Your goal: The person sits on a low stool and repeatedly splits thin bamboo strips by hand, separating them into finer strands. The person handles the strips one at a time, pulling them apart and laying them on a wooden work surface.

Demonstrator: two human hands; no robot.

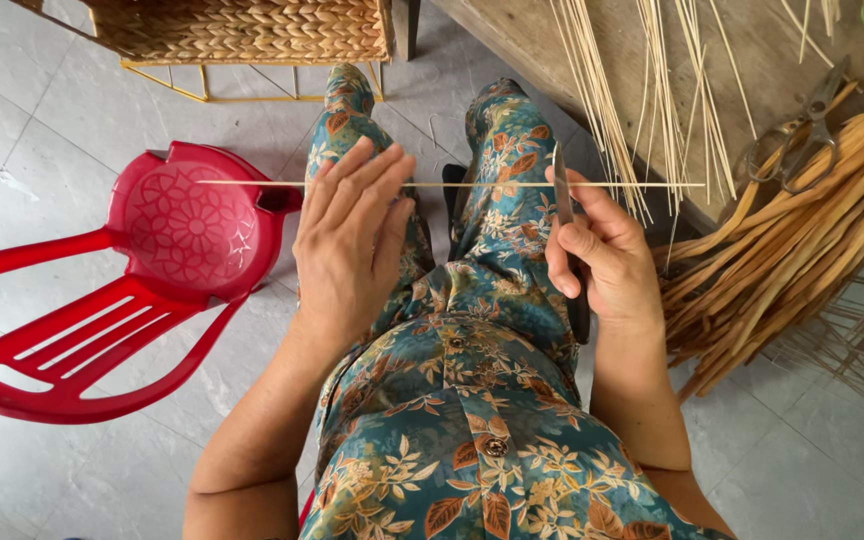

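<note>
A long thin pale bamboo stick [472, 184] lies horizontally across both my hands, above my lap in a teal floral dress [472, 400]. My left hand [350, 240] pinches the stick between thumb and extended fingers near its left part. My right hand [597, 250] grips a knife with a dark handle [579, 310], its blade [560, 185] pointing up and resting against the stick.
A red plastic chair [152, 260] lies tipped on the grey tile floor at left. A woven basket [242, 28] stands at top. At right are a wooden bench [752, 40] with several thin sticks, scissors [797, 135] and a bundle of brown bamboo strips [792, 250].
</note>
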